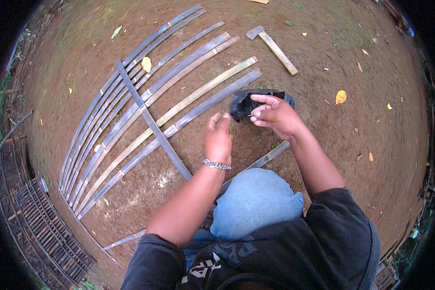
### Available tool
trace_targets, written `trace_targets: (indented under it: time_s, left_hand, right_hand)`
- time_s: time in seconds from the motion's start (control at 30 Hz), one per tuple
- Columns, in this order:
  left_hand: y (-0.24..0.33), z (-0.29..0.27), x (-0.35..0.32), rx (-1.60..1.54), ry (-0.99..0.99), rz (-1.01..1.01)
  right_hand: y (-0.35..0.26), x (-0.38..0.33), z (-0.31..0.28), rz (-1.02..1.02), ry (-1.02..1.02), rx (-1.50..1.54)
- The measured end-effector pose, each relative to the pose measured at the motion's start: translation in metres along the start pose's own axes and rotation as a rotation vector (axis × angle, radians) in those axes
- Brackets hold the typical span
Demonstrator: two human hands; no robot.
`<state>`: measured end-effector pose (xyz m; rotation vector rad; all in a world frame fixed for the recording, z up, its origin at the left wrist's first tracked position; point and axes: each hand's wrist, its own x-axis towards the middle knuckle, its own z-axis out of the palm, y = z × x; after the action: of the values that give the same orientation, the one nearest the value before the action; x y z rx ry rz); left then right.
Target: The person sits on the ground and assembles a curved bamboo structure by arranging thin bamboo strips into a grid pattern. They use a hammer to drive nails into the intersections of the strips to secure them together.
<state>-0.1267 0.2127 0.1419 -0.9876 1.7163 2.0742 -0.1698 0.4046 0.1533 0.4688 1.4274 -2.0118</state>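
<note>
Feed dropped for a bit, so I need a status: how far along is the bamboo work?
Done: split bamboo slats lie in a row on the dirt, one crosspiece laid over them. In hand: the right hand holds a black bag, the left hand close beside it. Left: nothing visibly fastens the crosspiece; the hatchet lies unused.

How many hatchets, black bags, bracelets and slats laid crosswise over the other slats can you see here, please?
hatchet: 1
black bag, held in the right hand: 1
bracelet: 1
crosswise slat: 1
Total: 4
</note>
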Motion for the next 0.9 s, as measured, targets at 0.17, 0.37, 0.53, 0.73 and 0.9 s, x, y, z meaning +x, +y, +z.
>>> trace_targets:
  time_s: [0.17,0.37,0.53,0.73,0.9]
  left_hand:
    - [0.008,-0.031,-0.016,-0.577,-0.351,-0.415]
    - [0.025,-0.044,-0.021,-0.771,-0.639,-0.394]
    - [0.015,-0.050,-0.009,-0.905,-0.735,-0.301]
    - [0.031,-0.037,-0.016,-0.825,-0.606,-0.283]
    - [0.009,-0.047,-0.002,-0.651,-0.312,-0.272]
  right_hand:
    - [-0.031,-0.024,0.046,-0.150,-0.317,-0.348]
    - [-0.044,-0.021,0.097,-0.553,-0.480,-1.142]
    - [-0.051,-0.020,0.104,-0.543,-0.453,-1.230]
    - [-0.056,-0.026,0.062,-0.428,-0.215,-0.619]
    - [-0.061,-0.030,0.014,-0.465,0.163,-1.203]
